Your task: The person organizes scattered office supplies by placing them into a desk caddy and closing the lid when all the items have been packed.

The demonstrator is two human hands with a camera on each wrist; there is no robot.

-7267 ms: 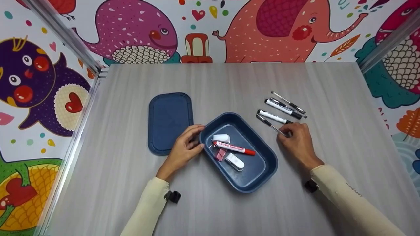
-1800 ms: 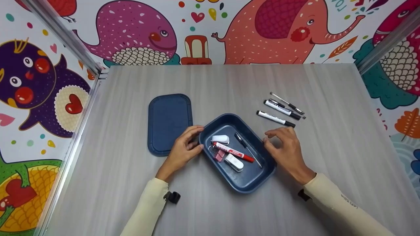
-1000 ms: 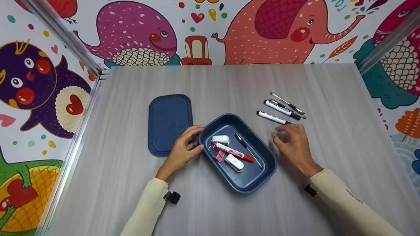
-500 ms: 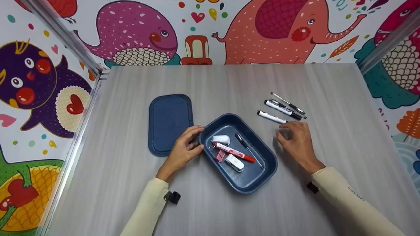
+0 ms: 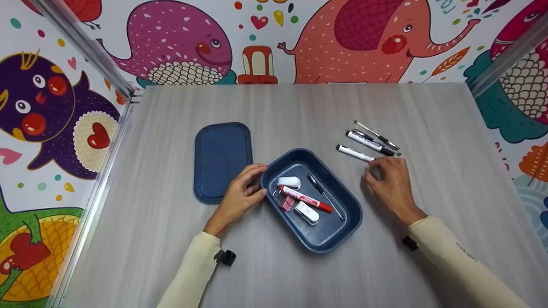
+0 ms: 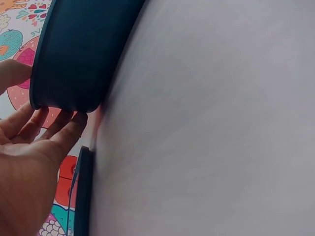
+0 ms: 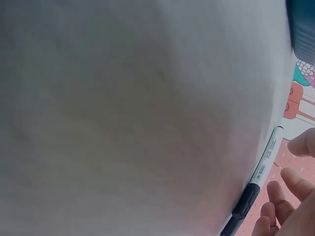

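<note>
A dark blue open box (image 5: pixel 329 231) sits mid-table in the head view, its left corner held between the thumb and fingers of my left hand (image 5: pixel 237 196). Inside lie a red-and-white marker (image 5: pixel 305 198), a slim black-capped pen (image 5: pixel 325 196), two white rounded pieces (image 5: pixel 307 212) and a small pink piece (image 5: pixel 287 203). My right hand (image 5: pixel 391 184) hovers at the near end of a white marker (image 5: pixel 355 153) and hides its black cap from the head camera. In the right wrist view a gap separates thumb and fingers from that marker (image 7: pixel 265 160).
Left of the box lies its flat blue lid (image 5: pixel 222 158). Behind the right hand are another white-and-black marker (image 5: pixel 369 142) and a slim pen (image 5: pixel 376 134), with one more pen partly hidden alongside. Patterned walls (image 5: pixel 180 38) border the table (image 5: pixel 274 111).
The slim pen pinched by my right hand 7.3 s ago now lies in the box. Since 1.8 s ago that hand has moved from the box's right side to the marker. My left hand stays put.
</note>
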